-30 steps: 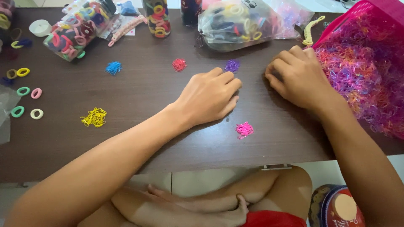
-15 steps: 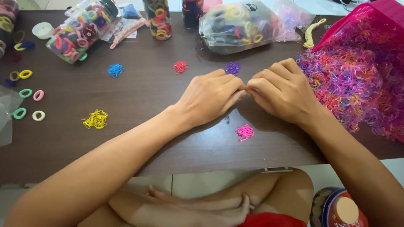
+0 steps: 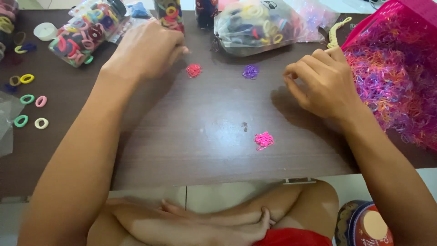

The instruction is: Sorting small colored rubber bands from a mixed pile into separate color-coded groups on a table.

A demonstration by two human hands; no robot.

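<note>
My left hand hovers palm down at the back of the dark wooden table. Its fingertips are just left of a small red pile of tiny rubber bands, and what lies under its fingers is hidden. My right hand rests on the table with its fingers curled in and nothing visible in them. It sits between a small purple pile and a pink basket heaped with mixed tiny bands. A small pink pile lies nearer to me, apart from both hands.
A clear jar of coloured hair ties lies at the back left. A clear bag of hair ties stands at the back middle. Loose ring-shaped ties lie at the left edge. A round tin sits on the floor by my knee.
My hands were touching at the middle of the table and have parted. The left hand went back and left toward the red pile. The right hand drew back toward the basket.
</note>
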